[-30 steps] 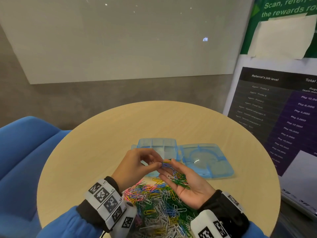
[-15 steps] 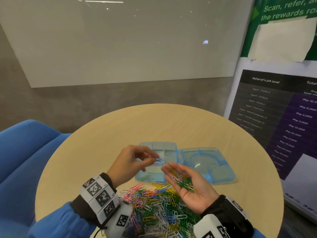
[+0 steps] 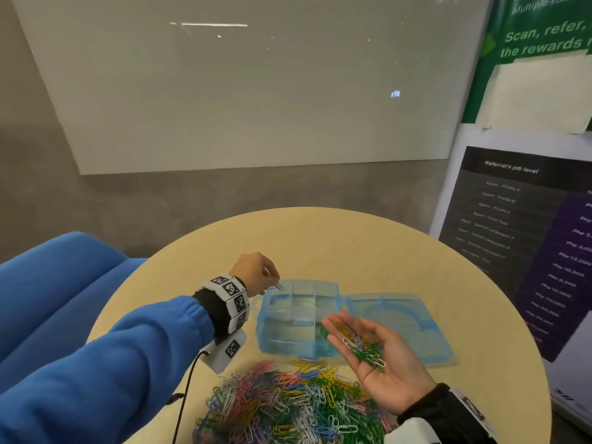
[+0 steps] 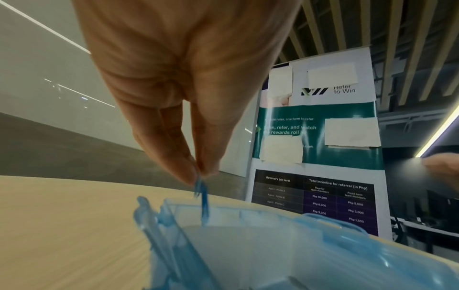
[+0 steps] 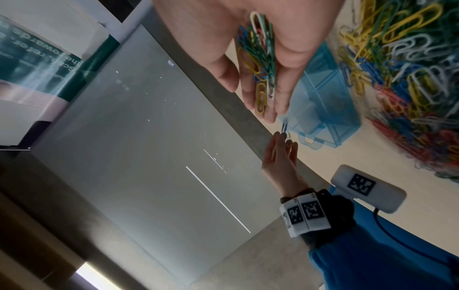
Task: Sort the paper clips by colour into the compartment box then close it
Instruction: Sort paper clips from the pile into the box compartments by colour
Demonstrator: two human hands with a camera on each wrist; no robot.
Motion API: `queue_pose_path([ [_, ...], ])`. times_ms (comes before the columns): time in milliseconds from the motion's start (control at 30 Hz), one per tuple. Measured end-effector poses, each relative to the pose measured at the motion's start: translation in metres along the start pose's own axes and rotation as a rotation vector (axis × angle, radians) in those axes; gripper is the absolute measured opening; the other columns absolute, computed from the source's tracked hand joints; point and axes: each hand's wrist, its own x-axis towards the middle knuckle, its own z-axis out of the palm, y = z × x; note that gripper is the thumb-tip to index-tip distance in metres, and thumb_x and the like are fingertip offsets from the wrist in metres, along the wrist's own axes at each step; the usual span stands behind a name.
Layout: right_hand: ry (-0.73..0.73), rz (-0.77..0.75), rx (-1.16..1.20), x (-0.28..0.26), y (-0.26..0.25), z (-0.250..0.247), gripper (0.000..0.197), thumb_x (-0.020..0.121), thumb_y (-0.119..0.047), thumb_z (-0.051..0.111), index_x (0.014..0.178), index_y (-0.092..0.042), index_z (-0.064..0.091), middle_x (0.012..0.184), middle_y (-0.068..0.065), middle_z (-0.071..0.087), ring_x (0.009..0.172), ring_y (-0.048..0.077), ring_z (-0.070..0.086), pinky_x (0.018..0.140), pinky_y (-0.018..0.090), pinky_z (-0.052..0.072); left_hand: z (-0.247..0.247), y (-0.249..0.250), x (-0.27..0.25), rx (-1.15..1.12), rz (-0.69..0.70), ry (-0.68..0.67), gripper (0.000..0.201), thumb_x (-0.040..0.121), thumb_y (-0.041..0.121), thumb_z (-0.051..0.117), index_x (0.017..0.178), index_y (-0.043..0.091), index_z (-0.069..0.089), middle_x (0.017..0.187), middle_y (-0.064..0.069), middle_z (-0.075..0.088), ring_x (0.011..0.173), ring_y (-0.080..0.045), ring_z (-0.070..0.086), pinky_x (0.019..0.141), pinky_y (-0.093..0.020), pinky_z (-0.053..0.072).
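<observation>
Nearest me, loose clip pile (image 3: 288,408) on table (image 3: 352,251). My right hand (image 3: 381,357) lies palm up, fingers straight, carrying mixed clips (image 3: 365,349). Beyond, open compartment box (image 3: 298,315); my left hand (image 3: 256,274) pinches blue clip (image 4: 202,198) above its far-left corner.

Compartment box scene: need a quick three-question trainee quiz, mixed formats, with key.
1. True or false: the lid of the compartment box is shut.
2. What does the left hand pinch above the box? A) a blue paper clip B) a pink clip C) nothing
3. Fill in: the right hand lies palm up, carrying a small bunch of clips, mostly ____ in colour.

Key: 1 false, it lies open beside the box; 2 A; 3 green.
</observation>
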Motion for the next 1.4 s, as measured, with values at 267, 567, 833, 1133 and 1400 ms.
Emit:
queue_pose_path([
  [267,0.065,0.029,0.04,0.003,0.001,-0.002,0.048,0.097,-0.026,0.045,0.12,0.015,0.056,0.119,0.035,0.061,0.116,0.045,0.058,0.09,0.05,0.053,0.012,0.022,-0.016,0.089,0.215,-0.004,0.015,0.092,0.029,0.067,0.099,0.019,0.075,0.099,0.0,0.074,0.075,-0.01,0.057,0.071,-0.022,0.043],
  [567,0.071,0.008,0.055,0.0,-0.001,0.0,0.051,0.103,-0.03,0.039,0.121,0.016,0.054,0.119,0.037,0.059,0.117,0.046,0.057,0.098,0.054,0.043,0.023,0.06,-0.052,-0.024,0.669,-0.233,0.017,0.088,0.031,0.072,0.103,0.025,0.076,0.1,0.006,0.066,0.081,-0.005,0.059,0.066,-0.004,0.036],
  [833,0.082,0.003,0.054,0.001,-0.001,-0.001,0.048,0.103,-0.024,0.036,0.125,0.016,0.049,0.122,0.038,0.058,0.118,0.047,0.054,0.101,0.05,0.042,0.018,0.049,-0.051,0.048,0.635,-0.122,0.009,0.091,0.034,0.067,0.089,0.027,0.071,0.095,0.014,0.063,0.077,0.0,0.059,0.066,-0.018,0.044],
  [1133,0.123,-0.006,0.022,0.001,-0.004,-0.002,0.05,0.102,-0.027,0.039,0.131,0.013,0.046,0.127,0.036,0.055,0.124,0.045,0.051,0.109,0.048,0.037,0.006,0.026,-0.05,0.386,0.429,-0.117,0.023,0.098,0.042,0.053,0.106,0.032,0.073,0.115,0.014,0.064,0.093,-0.011,0.06,0.077,-0.032,0.05],
  [1400,0.045,0.034,-0.013,0.0,0.007,0.002,0.074,0.098,-0.053,0.036,0.13,0.013,0.049,0.128,0.031,0.056,0.122,0.039,0.054,0.108,0.051,0.039,0.026,0.057,-0.084,0.041,0.685,-0.091,0.02,0.091,0.046,0.062,0.105,0.035,0.07,0.104,0.015,0.059,0.088,-0.002,0.053,0.072,-0.021,0.044],
])
